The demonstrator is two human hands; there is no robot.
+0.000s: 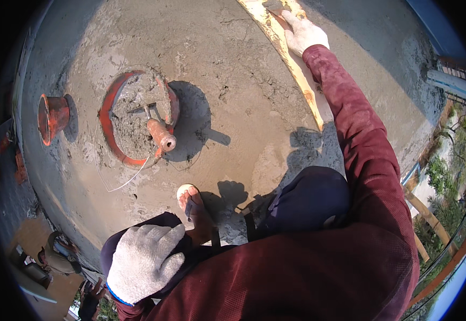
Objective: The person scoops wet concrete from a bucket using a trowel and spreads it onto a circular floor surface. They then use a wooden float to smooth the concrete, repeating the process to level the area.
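Note:
My right hand (pixel 305 36), in a white knit glove, reaches far ahead and grips a long, pale wooden board (pixel 292 67) spattered with mortar. The board lies on the grey, wet-looking mortar surface (pixel 238 107). My left hand (pixel 146 262), also gloved, rests on my left knee with nothing in it, its fingers laid out. In front of my left foot stands an orange bucket (pixel 106 120) filled with mortar (pixel 136 96). A trowel (pixel 159 132) with a worn wooden handle rests on that mortar, its blade partly sunk, away from both hands.
A smaller orange bucket (pixel 56 115) lies or stands tilted further left. The large bucket's wire handle (pixel 128 183) hangs toward me. Other people (pixel 62 254) are at the lower left, beyond the surface's edge. Plants and wooden poles (pixel 431 214) border the right side.

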